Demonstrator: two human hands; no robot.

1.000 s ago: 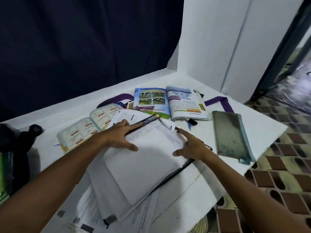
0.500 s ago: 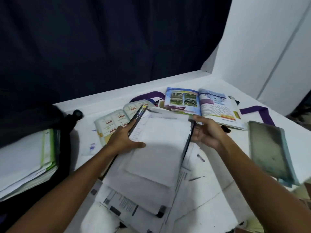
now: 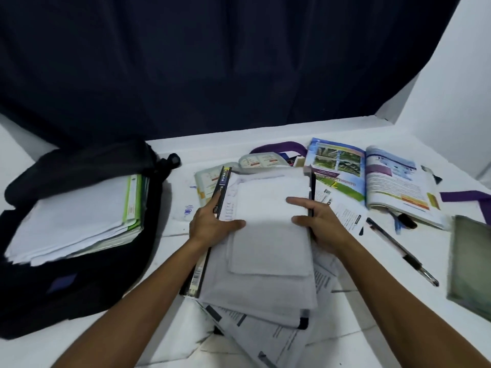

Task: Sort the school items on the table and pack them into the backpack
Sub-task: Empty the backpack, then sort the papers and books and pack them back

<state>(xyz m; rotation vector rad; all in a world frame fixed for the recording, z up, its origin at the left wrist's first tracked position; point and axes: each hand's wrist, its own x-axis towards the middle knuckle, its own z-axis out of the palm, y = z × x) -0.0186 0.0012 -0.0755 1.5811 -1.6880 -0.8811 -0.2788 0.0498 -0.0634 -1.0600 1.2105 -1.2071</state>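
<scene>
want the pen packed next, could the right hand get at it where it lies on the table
Probably yes, once freed. The pen lies in the open on the table, just outside the right hand, nothing on top. But that hand and the left hand both grip the stack of papers.

place: makeshift home study corner | evidence: white table (image 3: 265, 139) against dark curtain (image 3: 212, 62), plain white wall (image 3: 457, 75), open textbook (image 3: 372, 176), backpack (image 3: 79, 261)

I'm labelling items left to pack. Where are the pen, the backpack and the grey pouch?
pen (image 3: 400, 251): head view, middle of its barrel.
backpack (image 3: 87, 285): head view, black front fabric.
grey pouch (image 3: 471, 264): head view, its flat face.
</scene>
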